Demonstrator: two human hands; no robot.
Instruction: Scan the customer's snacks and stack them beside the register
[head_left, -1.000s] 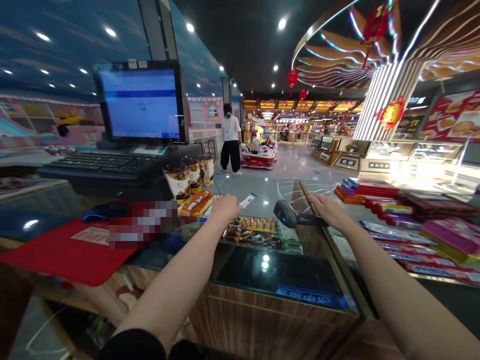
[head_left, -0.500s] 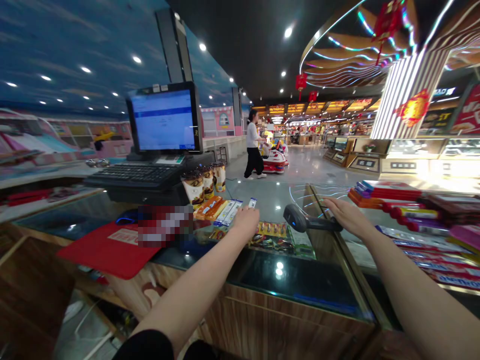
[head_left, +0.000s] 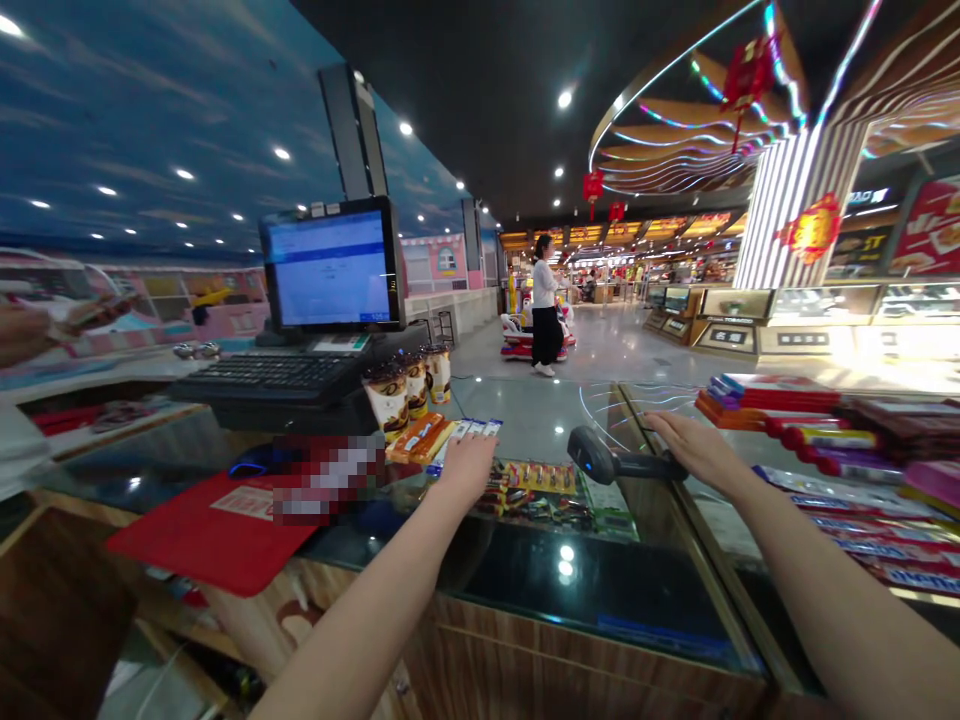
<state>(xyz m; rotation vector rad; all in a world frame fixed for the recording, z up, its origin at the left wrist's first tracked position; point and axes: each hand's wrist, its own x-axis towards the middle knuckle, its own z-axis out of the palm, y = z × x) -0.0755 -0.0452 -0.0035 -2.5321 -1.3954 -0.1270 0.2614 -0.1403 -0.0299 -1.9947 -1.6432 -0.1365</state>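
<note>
My left hand lies palm down on the glass counter, its fingertips against a row of slim white-and-blue packets. I cannot tell whether it grips one. My right hand rests flat, fingers extended, at the rear end of a black handheld barcode scanner. The scanner lies on the glass between my hands. Orange snack bars and chocolate drink cups stand just beyond my left hand.
A till monitor, keyboard and red mat occupy the counter's left. Stacked sweets fill the right. Another person's hand enters at far left. A person in white stands in the mall aisle.
The view has swung and dropped slightly. The packets now lie in a tighter row at my left fingertips. Another person's hand has entered at far left, and the person in the aisle has moved right.
</note>
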